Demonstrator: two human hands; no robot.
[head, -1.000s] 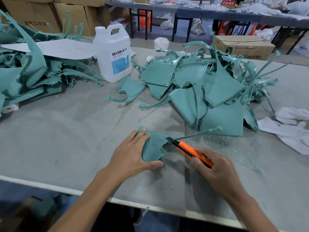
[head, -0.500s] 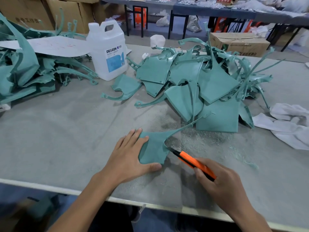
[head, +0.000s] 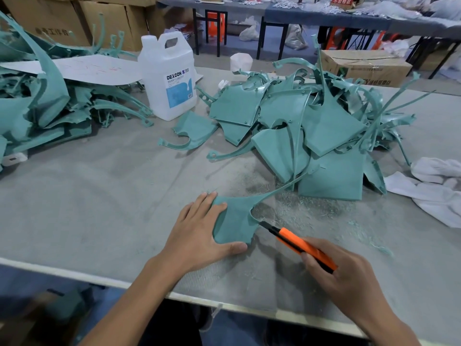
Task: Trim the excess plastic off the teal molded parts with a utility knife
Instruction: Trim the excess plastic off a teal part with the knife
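Left hand [head: 199, 236] flat, fingers straight, pressing a teal molded part [head: 234, 218] onto the counter [head: 99, 196] near its front edge, right hand [head: 346, 278] curled round an orange utility knife [head: 301, 244], blade tip at the part's right edge, heap of teal parts [head: 311, 126] behind

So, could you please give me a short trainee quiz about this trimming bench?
1. True or false: the left hand lies flat on the thin teal molded plastic part.
2. Which hand grips the orange-handled utility knife: A left, B right?
3. Fill in: the white plastic jug stands ___ the left teal heap and the right teal heap.
Key: 1 true; 2 B, the right hand; 3 between.
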